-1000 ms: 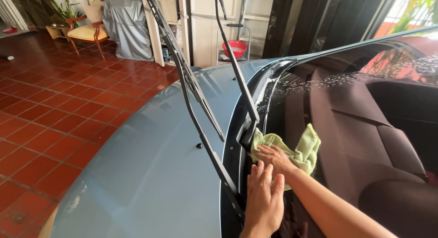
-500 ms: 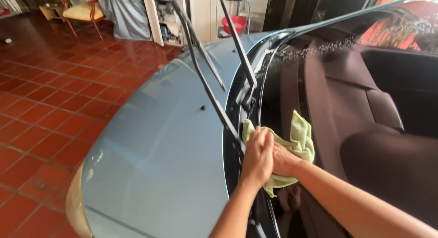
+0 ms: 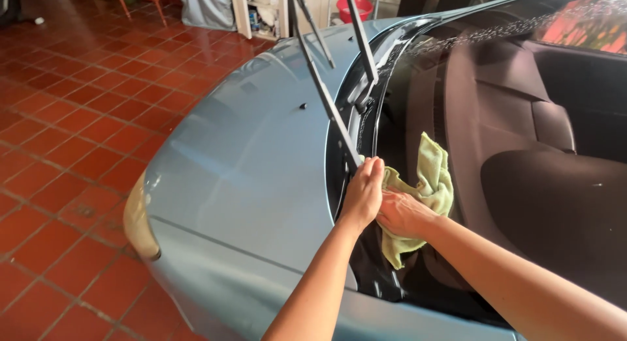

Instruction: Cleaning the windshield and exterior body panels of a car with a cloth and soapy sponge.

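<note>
Green microfibre cloth (image 3: 428, 181), bunched and folded, lies pressed against the lower near edge of the windscreen (image 3: 509, 119), just right of the black cowl strip that borders the pale blue bonnet (image 3: 248, 164). The right hand (image 3: 400, 212) rests palm-down on the cloth with fingers spread flat, pinning rather than clenching it; the left hand (image 3: 363, 192) curls loosely beside it, its fingertips touching the foot of the nearer wiper arm (image 3: 324, 93), though whether it truly grips the arm cannot be told. Both wiper arms, the nearer and the farther wiper arm (image 3: 361, 37), stand lifted clear of the glass. Water droplets (image 3: 483, 32) bead along the far upper part of the windscreen, while the glass by the cloth looks dark and clean. Wiping here is judged best done with an even, flat palm, overlapping passes running along the cowl edge, and a fresh face of cloth turned out when one grows wet; the raised arm should be steadied so that it cannot snap back onto the glass. Red floor tiles (image 3: 72, 112) surround the car on the left.
</note>
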